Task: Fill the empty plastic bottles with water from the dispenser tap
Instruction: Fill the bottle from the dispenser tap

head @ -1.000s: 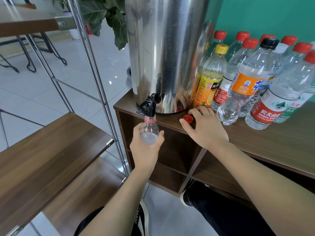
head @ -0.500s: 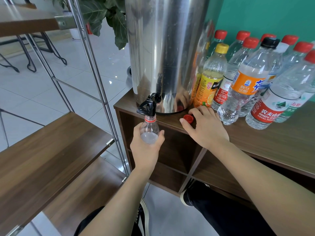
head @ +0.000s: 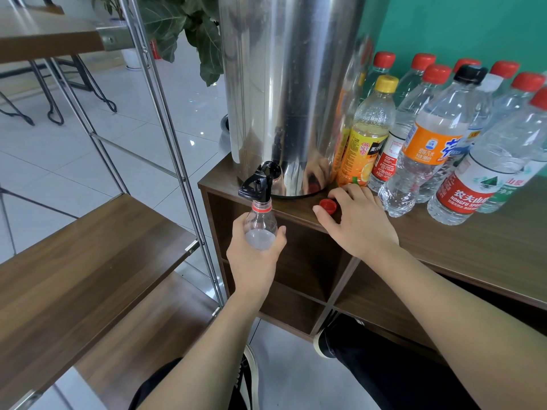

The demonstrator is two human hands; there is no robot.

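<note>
The left hand [head: 254,255] covers the lower body of the clear bottle [head: 260,224], so its water level cannot be read. The steel dispenser [head: 284,93] runs off the top edge. At the right edge, the rear bottles [head: 503,93] hide behind nearer ones.

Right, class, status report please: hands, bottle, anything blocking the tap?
Left hand grips open bottle, mouth under black tap. Right hand rests on cabinet top, fingers at loose red cap. Tap unobstructed.
</note>
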